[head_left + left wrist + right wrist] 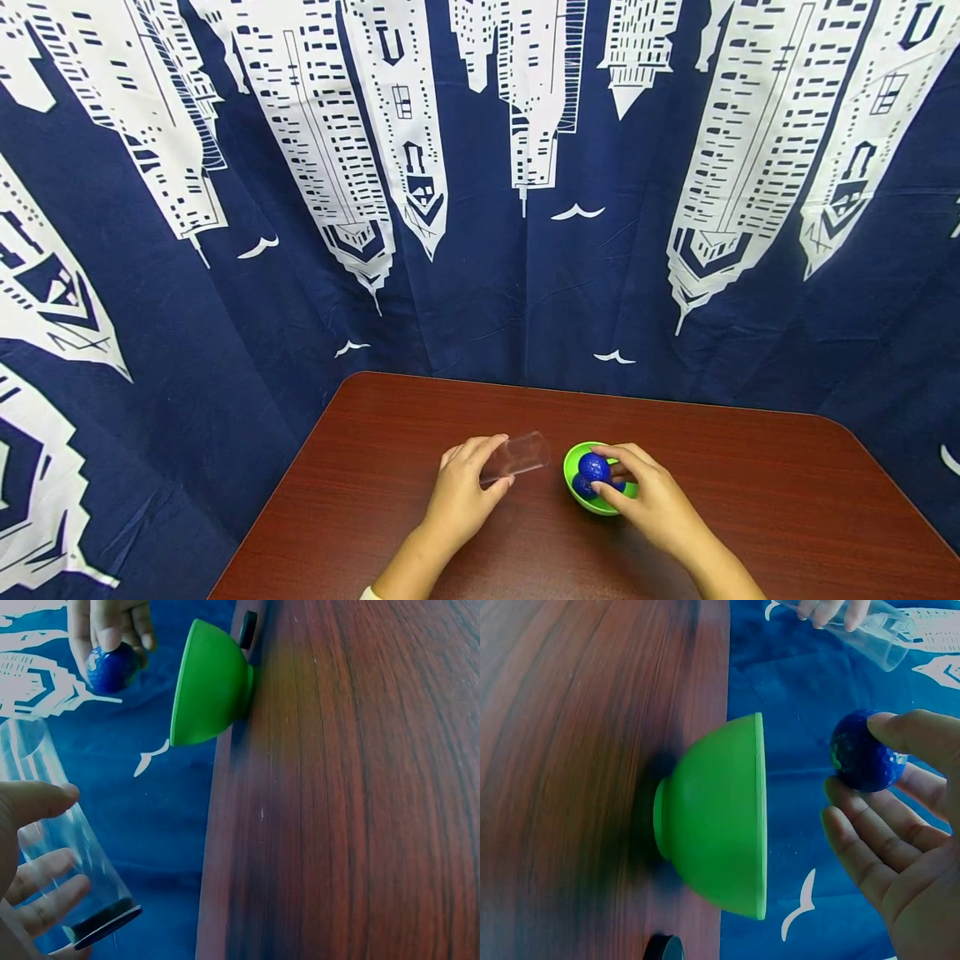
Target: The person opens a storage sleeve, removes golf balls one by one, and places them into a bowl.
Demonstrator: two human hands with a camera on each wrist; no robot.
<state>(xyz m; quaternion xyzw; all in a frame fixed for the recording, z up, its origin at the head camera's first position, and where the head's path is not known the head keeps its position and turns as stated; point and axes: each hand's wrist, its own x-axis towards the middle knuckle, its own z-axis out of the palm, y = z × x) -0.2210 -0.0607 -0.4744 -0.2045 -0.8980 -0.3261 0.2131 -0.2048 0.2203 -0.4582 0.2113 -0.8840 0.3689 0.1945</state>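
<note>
My left hand (462, 492) grips a clear cylindrical container (519, 456), tilted in the air to the left of the green bowl (572, 483). In the left wrist view, the container has a dark disc-like end (106, 924). My right hand (651, 498) pinches a shiny blue ball (593, 467) between thumb and fingers, above the bowl's rim. The right wrist view shows the same blue ball (866, 752) raised apart from the bowl (716, 817). More blue balls (582, 487) lie inside the bowl, partly hidden by the held ball and my fingers.
The bowl stands upright on a reddish-brown wooden table (360, 475). A small black round object (248, 630) sits on the table beyond the bowl in the left wrist view. Behind the table hangs a navy cloth (480, 308) printed with white buildings and birds.
</note>
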